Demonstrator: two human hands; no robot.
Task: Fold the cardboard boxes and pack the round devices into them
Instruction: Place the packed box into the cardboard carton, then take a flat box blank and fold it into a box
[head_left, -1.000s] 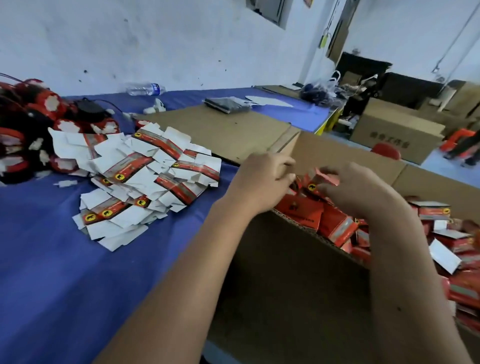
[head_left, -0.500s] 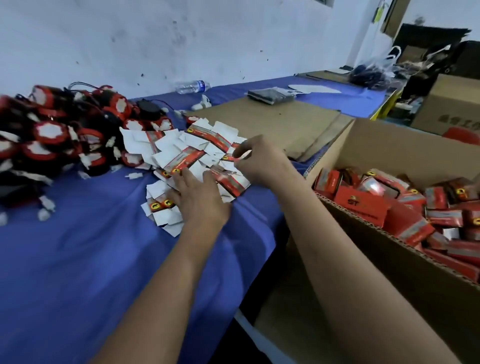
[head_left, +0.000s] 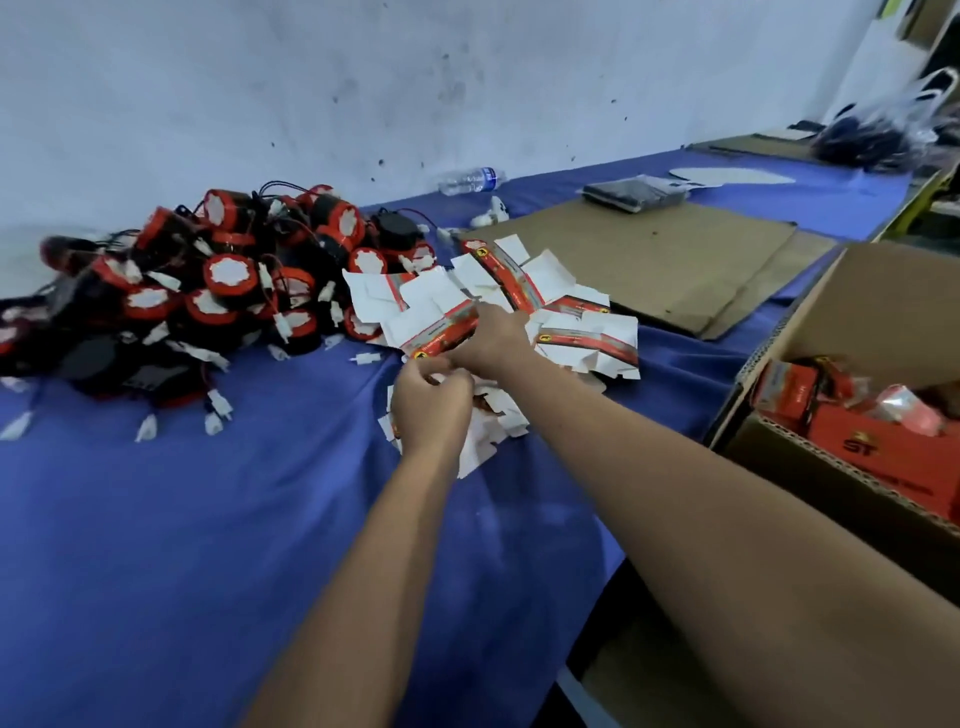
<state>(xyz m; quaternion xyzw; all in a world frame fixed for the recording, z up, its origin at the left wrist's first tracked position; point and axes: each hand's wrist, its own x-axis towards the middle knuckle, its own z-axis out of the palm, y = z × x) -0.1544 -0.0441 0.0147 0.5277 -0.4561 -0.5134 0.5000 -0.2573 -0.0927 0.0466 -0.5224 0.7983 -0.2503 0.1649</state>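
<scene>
On the left of the blue surface (head_left: 156, 519) sat a big pile of round devices (head_left: 228, 291), red and black, with thin wires and white plugs sticking out. Just beside it, in the middle, lay a messy heap of flat boxes (head_left: 519, 301), not yet folded.

Both hands were on that heap. The left hand (head_left: 431, 402) had its fingers curled and seemed to pinch the near edge of one flat box (head_left: 441, 327). The right hand (head_left: 493, 338) lay on the same box, fingers bent over it.

On the right stood a big brown carton (head_left: 857, 499) with packed red boxes inside.

The flat boxes overlapped, so two could have come up stuck together. A hard pull could have bent a flap or pushed others off the edge.
</scene>
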